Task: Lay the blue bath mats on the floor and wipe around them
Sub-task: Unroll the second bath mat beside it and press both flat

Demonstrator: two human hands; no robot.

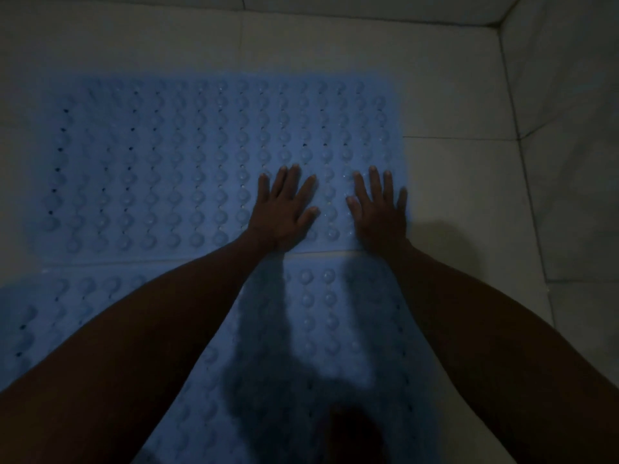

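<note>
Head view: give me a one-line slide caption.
Left hand and right hand press flat on the far blue mat, near mat alongside.

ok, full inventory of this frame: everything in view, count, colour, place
far bath mat: 1, blue, studded, flat on the floor, upper centre-left
near bath mat: 1, blue, studded, flat on the floor, bottom, a narrow gap from the far one
floor tiles: several, pale, around both mats
wall: pale, tiled, right side
left hand: 1, fingers spread, flat on the far mat's near right corner
right hand: 1, fingers spread, flat on the same mat beside it
</note>
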